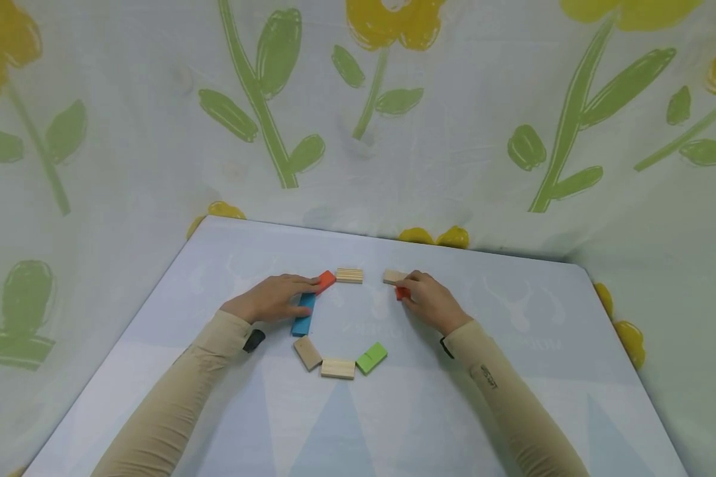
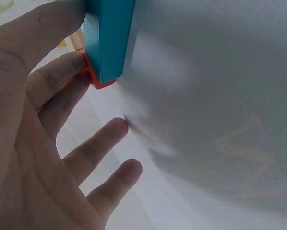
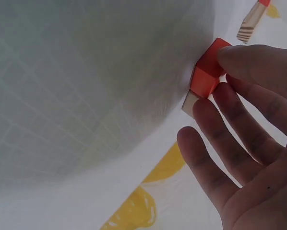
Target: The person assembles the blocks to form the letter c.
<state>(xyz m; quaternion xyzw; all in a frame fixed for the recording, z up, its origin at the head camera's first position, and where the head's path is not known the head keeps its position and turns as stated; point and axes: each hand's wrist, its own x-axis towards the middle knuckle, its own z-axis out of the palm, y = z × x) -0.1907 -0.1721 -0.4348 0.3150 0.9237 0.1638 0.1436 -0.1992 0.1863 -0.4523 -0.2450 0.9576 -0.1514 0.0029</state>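
Note:
My left hand [image 1: 274, 298] reaches over the left side of a ring of small blocks. Its thumb touches a blue block [image 1: 301, 322], and its forefingers rest against an orange-red block [image 1: 327, 281] behind it; the other fingers are spread. On the far right, my right hand [image 1: 434, 303] pinches a red block [image 3: 208, 69] between thumb and fingers. That block sits near a plain wooden block [image 1: 392, 277], partly covered by the fingers in the head view. A striped wooden block [image 1: 349, 275] stands between the hands, by the orange-red one.
Nearer to me lie a brown wooden block [image 1: 307, 353], a pale wooden block [image 1: 337, 369] and a green block [image 1: 372, 358], continuing the curve. All stand on a pale table [image 1: 453, 424]. A flower-patterned curtain [image 1: 441, 159] hangs behind it.

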